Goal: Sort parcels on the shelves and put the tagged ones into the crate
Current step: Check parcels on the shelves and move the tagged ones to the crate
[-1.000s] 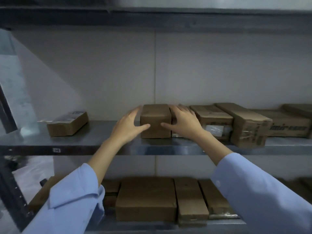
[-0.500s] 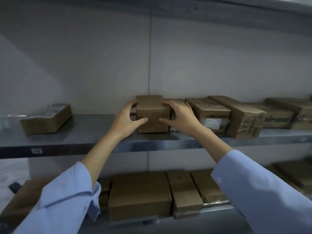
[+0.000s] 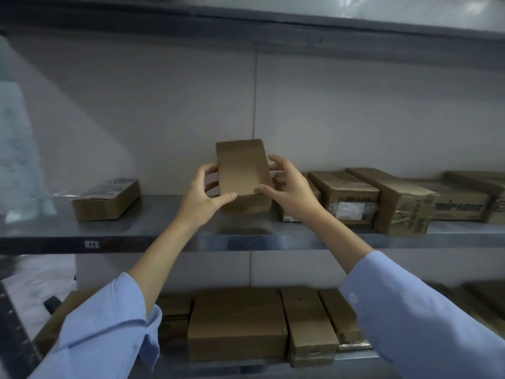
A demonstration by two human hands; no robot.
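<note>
"What's nearest to us?"

"Two pale blue sleeves: the left sleeve in the lower left of the frame and the right sleeve in the lower right, with bare forearms reaching up out of them. Between them, low in the centre, the lower shelf holds a big brown box with a narrow box just beside it on the right."

"And the hands?"

"They're in the centre of the frame. The left hand and the right hand hold a small brown parcel between them, one on each side. The left fingers curl round its left edge, with the thumb across the near face. The right fingers wrap the right edge, thumb at the lower corner. Both hands grip it."

"Where is that parcel?"

"Over the middle shelf, up on end, with its plain broad face tipped toward the person. I cannot tell whether its lower edge touches the shelf."

"Anything else up there?"

"A flat parcel with a printed label on top lies well apart at centre left. Just right of the hands, a row of parcels runs side by side to the right edge. One shows a white label on its near end. Behind everything is a pale wall, and the upper shelf crosses the top of the frame."
</note>
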